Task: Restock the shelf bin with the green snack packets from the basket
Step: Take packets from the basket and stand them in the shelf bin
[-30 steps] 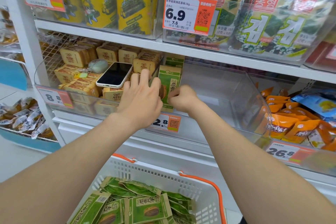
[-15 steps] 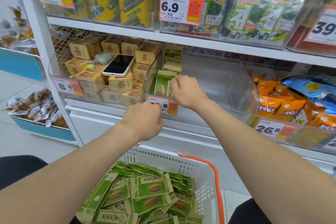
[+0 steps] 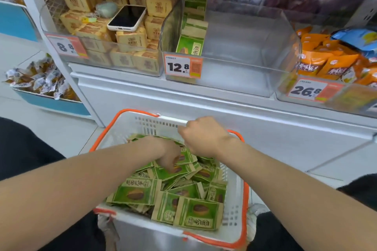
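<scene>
A white basket with an orange rim [image 3: 234, 216] stands low in front of me, heaped with green snack packets [image 3: 136, 191]. My left hand [image 3: 167, 153] reaches down into the heap, and its fingers curl round one green packet [image 3: 175, 169]. Just right of it my right hand [image 3: 202, 136] hovers over the basket's far side with its fingers curled; nothing shows in it. Above, the clear shelf bin [image 3: 255, 61] with the 12.8 tag holds a short row of green packets [image 3: 190, 45] standing along its left wall.
Left of the clear bin, a phone [image 3: 126, 17] lies on yellow snack packs [image 3: 130, 38]. Orange packets [image 3: 326, 61] fill the bin on the right. A blue tray of wrapped sweets [image 3: 40, 83] sits low on the left. A white shelf base [image 3: 204, 104] rises behind the basket.
Both hands have dropped from the shelf bin down to the basket. The left hand has gone in among the packets, and my view has tilted downward.
</scene>
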